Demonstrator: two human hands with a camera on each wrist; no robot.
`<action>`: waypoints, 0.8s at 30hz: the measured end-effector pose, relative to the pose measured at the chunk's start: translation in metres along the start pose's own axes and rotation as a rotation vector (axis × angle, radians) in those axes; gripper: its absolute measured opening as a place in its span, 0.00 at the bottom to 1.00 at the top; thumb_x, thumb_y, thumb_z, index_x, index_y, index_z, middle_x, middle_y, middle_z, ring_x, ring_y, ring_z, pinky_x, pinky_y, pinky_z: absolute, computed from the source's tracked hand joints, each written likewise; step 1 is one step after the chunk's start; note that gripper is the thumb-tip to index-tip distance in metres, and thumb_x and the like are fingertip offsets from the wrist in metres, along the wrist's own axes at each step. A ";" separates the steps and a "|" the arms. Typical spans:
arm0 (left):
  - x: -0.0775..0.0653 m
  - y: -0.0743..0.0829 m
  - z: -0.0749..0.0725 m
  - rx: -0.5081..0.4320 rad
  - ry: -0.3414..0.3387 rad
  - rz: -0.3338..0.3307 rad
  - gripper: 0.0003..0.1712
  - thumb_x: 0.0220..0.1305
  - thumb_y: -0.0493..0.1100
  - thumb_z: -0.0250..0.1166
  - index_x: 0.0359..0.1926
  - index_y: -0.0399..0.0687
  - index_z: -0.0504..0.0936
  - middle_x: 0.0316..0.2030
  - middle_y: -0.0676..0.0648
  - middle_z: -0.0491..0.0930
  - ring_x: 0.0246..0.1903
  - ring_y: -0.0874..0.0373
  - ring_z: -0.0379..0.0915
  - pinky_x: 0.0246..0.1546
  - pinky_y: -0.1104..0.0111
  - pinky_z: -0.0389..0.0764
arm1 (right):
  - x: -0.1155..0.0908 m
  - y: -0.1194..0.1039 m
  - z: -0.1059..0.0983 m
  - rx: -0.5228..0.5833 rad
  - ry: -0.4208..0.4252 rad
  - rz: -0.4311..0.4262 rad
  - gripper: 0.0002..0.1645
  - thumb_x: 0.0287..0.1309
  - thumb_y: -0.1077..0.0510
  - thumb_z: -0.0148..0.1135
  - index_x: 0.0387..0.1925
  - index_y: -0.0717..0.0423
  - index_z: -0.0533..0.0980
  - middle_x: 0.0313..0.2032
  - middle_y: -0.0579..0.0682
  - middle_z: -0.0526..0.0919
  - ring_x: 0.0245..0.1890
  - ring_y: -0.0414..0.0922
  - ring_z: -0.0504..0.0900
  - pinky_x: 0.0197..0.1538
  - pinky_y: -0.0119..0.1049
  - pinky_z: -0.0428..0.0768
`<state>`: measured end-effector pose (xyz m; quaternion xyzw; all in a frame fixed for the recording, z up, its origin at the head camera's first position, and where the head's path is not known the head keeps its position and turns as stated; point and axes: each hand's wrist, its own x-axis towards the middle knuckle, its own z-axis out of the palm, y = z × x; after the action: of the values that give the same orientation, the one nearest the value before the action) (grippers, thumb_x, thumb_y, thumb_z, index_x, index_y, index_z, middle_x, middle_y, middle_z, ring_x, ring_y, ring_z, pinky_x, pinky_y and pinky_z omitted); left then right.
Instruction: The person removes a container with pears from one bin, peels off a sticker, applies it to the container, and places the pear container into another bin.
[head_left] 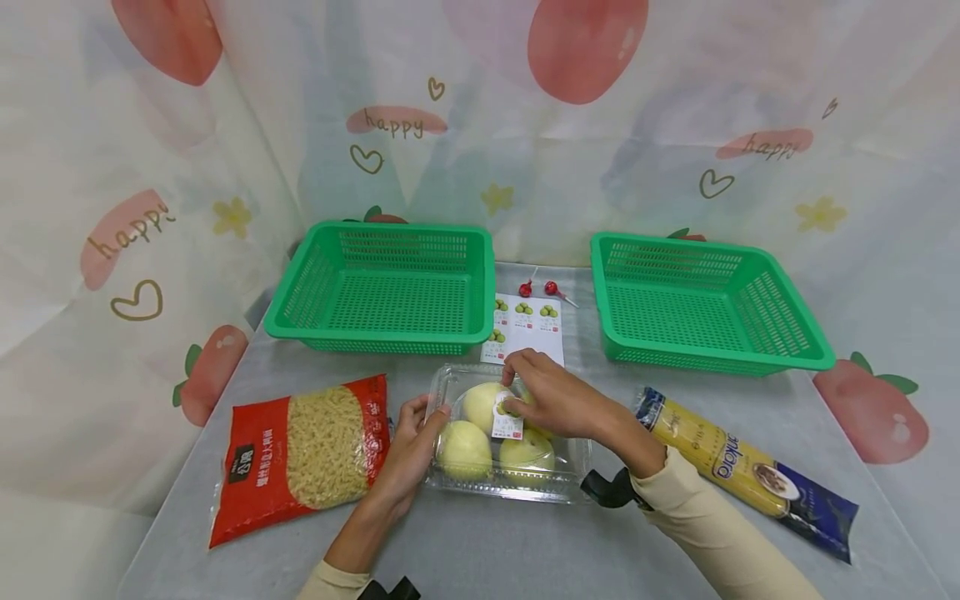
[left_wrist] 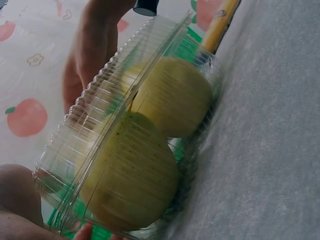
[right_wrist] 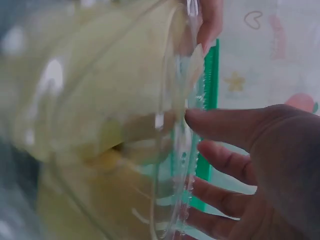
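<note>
Where its rim [head_left: 468, 370] is likely stiffest, the left hand [head_left: 412, 442] is gripping the lower-centre box [head_left: 517, 486]; the right hand [head_left: 558, 396] is pressing its label [head_left: 507, 425].

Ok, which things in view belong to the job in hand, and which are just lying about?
In the job:
- left hand, gripping the clear container
- right hand, touching the label on its lid
- pale fruit inside
- sheet of similar labels, likely

Apparently lying about:
- red pasta bag
- yellow-and-blue packet
- left green basket
- right green basket
- red lollipops
</note>
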<state>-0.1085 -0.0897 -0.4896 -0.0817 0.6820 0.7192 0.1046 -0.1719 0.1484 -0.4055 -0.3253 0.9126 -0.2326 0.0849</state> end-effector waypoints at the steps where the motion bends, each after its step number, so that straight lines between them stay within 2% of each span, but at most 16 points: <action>1: 0.000 0.000 0.000 0.000 0.000 0.002 0.39 0.79 0.57 0.60 0.77 0.40 0.56 0.79 0.32 0.58 0.79 0.39 0.56 0.77 0.46 0.59 | -0.002 -0.001 -0.001 -0.010 -0.002 0.005 0.15 0.69 0.53 0.72 0.48 0.54 0.76 0.60 0.57 0.78 0.62 0.54 0.77 0.62 0.53 0.79; 6: -0.001 0.001 -0.001 -0.001 -0.005 -0.006 0.39 0.79 0.57 0.60 0.76 0.41 0.57 0.79 0.33 0.58 0.79 0.39 0.55 0.77 0.46 0.59 | -0.010 -0.004 -0.002 -0.106 0.016 0.013 0.18 0.61 0.44 0.78 0.47 0.47 0.83 0.70 0.58 0.76 0.71 0.59 0.72 0.69 0.60 0.74; 10: 0.000 0.002 -0.003 0.035 -0.005 0.000 0.39 0.78 0.56 0.61 0.76 0.40 0.58 0.78 0.32 0.59 0.79 0.38 0.56 0.77 0.44 0.59 | -0.018 -0.004 0.001 -0.216 0.063 -0.020 0.23 0.58 0.39 0.79 0.49 0.45 0.86 0.70 0.56 0.77 0.71 0.57 0.73 0.70 0.61 0.74; 14: 0.002 0.007 -0.005 0.158 0.006 0.054 0.44 0.76 0.54 0.64 0.80 0.44 0.53 0.79 0.33 0.56 0.80 0.35 0.51 0.77 0.38 0.57 | -0.023 -0.003 0.005 -0.269 0.080 -0.037 0.29 0.58 0.36 0.77 0.55 0.46 0.87 0.70 0.54 0.77 0.71 0.56 0.74 0.69 0.60 0.75; 16: 0.004 0.011 -0.005 0.271 0.012 0.117 0.48 0.73 0.54 0.68 0.82 0.48 0.51 0.81 0.35 0.52 0.81 0.35 0.48 0.75 0.34 0.57 | -0.025 -0.002 0.007 -0.274 0.080 -0.034 0.31 0.59 0.34 0.76 0.57 0.46 0.86 0.70 0.54 0.77 0.71 0.56 0.74 0.69 0.60 0.74; 18: 0.006 0.018 -0.003 0.410 0.009 0.210 0.52 0.70 0.53 0.71 0.83 0.53 0.51 0.83 0.39 0.49 0.81 0.38 0.45 0.74 0.32 0.58 | -0.027 -0.001 0.007 -0.271 0.083 -0.037 0.32 0.59 0.34 0.76 0.59 0.46 0.85 0.71 0.55 0.76 0.71 0.57 0.74 0.70 0.60 0.74; 21: 0.009 0.032 0.001 0.609 -0.033 0.392 0.47 0.64 0.51 0.76 0.79 0.53 0.65 0.84 0.43 0.49 0.82 0.40 0.43 0.73 0.30 0.57 | -0.029 -0.001 0.005 -0.253 0.094 -0.039 0.32 0.59 0.34 0.77 0.58 0.46 0.84 0.70 0.56 0.77 0.71 0.58 0.75 0.69 0.61 0.75; 24: 0.013 0.044 0.008 0.785 -0.107 0.567 0.33 0.62 0.50 0.79 0.66 0.53 0.80 0.83 0.42 0.54 0.81 0.36 0.46 0.75 0.29 0.50 | -0.031 -0.002 0.002 -0.235 0.105 -0.046 0.30 0.57 0.36 0.78 0.55 0.46 0.85 0.70 0.57 0.78 0.70 0.59 0.76 0.68 0.62 0.76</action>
<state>-0.1322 -0.0837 -0.4505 0.1901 0.8907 0.4111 -0.0377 -0.1465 0.1659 -0.4066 -0.3413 0.9291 -0.1424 -0.0072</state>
